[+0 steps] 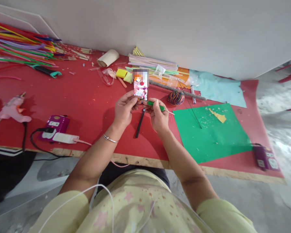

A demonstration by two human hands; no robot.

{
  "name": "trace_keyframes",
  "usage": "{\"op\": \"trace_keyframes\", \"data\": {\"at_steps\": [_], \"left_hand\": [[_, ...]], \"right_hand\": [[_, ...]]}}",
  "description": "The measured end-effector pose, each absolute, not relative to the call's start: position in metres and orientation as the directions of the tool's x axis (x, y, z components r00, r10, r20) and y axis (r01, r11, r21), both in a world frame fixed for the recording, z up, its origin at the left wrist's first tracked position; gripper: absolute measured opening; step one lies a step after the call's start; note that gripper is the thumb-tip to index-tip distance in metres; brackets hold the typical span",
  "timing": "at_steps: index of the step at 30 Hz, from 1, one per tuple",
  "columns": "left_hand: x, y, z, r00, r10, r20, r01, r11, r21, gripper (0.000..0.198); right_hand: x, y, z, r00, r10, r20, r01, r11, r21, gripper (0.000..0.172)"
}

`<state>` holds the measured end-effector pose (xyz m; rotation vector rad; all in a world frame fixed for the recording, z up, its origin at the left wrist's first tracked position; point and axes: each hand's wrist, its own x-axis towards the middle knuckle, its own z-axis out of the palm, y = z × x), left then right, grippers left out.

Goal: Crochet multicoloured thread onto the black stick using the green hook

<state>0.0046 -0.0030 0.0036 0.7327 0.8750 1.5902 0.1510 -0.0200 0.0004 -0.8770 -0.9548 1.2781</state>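
My left hand (124,108) is closed around the lower edge of a phone (141,84) that stands upright with its screen lit. My right hand (158,116) is closed on a green-handled tool (156,105) whose thin metal tip points right, and its fingers also touch the phone's bottom. A black strip (140,123) lies on the red table (87,100) just beneath both hands. A silver bangle sits on my left wrist.
A ball of multicoloured yarn (176,97) and a green sheet (212,131) with a thin wire lie to the right. Coloured pipe cleaners (19,43) fill the far left. A purple power strip (55,127) with charger, a pink unicorn toy (12,110) and a paper roll (108,57) are also there.
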Motion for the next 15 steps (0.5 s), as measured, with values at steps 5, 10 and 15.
{"op": "trace_keyframes", "data": {"at_steps": [5, 10, 15], "left_hand": [[0.0047, -0.0020, 0.0025, -0.187, 0.982, -0.001, -0.539, -0.102, 0.836, 0.040], [0.0056, -0.0026, 0.0034, -0.190, 0.981, 0.023, -0.542, -0.124, 0.831, 0.044], [0.0049, -0.0014, 0.0007, -0.210, 0.976, 0.054, -0.507, -0.156, 0.848, 0.048]], "right_hand": [[0.1505, -0.0194, 0.0012, 0.059, 0.996, 0.073, -0.404, 0.091, -0.910, 0.041], [0.1512, -0.0192, 0.0002, 0.069, 0.995, 0.074, -0.387, 0.095, -0.917, 0.041], [0.1528, -0.0198, 0.0018, 0.066, 0.994, 0.089, -0.346, 0.107, -0.932, 0.041]]}}
